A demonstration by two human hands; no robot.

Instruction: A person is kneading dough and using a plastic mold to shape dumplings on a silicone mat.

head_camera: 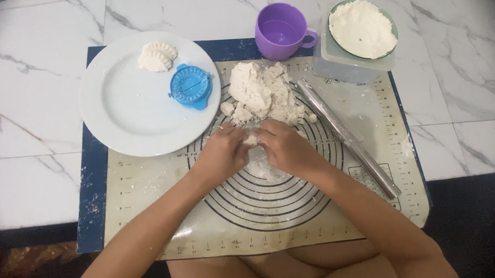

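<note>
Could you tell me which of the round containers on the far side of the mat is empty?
The purple mug is empty: its inside shows bare purple. The green-rimmed bowl to its right is heaped with white flour.

Marble floor under baking mat

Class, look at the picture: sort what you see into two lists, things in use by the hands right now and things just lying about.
In use:
left hand
right hand
small dough piece
dough heap
pastry mat

Lying about:
rolling pin
purple cup
flour bowl
white plate
blue dumpling press
shaped dumplings
</note>
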